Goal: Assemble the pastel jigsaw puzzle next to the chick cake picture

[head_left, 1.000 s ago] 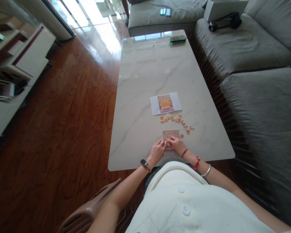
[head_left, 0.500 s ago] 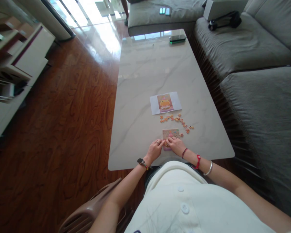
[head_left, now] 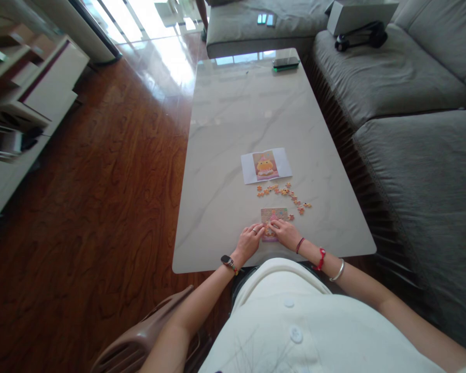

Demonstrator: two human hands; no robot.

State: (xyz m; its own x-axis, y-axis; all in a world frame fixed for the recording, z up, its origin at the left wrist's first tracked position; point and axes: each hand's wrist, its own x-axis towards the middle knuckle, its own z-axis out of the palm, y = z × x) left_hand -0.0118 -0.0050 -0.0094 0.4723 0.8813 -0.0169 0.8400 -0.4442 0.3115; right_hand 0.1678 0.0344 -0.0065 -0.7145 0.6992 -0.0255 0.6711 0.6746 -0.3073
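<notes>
At the lower centre of the frame, your left hand (head_left: pixel 250 241) touches the left side of the small rectangular pastel picture puzzle (head_left: pixel 274 212), seemingly to steady it; your right hand (head_left: pixel 287 234) curls over its middle. Your fingertips lie close together; I cannot tell whether they pinch anything. Small orange-yellow knobbed puzzle pieces (head_left: pixel 285 191) curve above it, probably for easy reach, below the white paper sheet with a yellow printed figure (head_left: pixel 266 166), presumably face up for viewing.
</notes>
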